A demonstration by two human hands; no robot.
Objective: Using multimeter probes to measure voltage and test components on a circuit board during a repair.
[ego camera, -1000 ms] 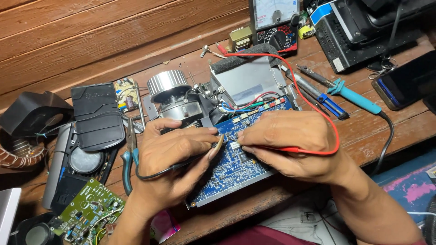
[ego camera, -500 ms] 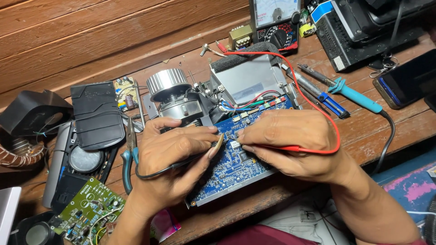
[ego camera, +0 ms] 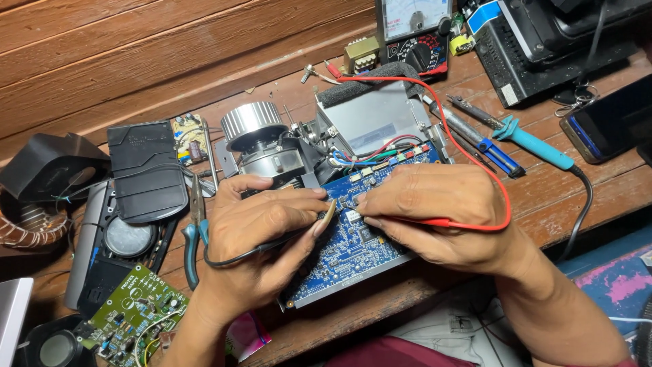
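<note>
Circuit board (ego camera: 346, 251) under left hand (ego camera: 261, 234), right hand (ego camera: 435, 211).

A white meter dial (ego camera: 415, 15) top centre; dark phone screen (ego camera: 608, 122) right.

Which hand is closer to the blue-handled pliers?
Left. The left hand lies right beside the pliers; the right hand is farther off, across the blue circuit board.

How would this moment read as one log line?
left hand: black probe | right hand: red probe | both on blue circuit board
</note>
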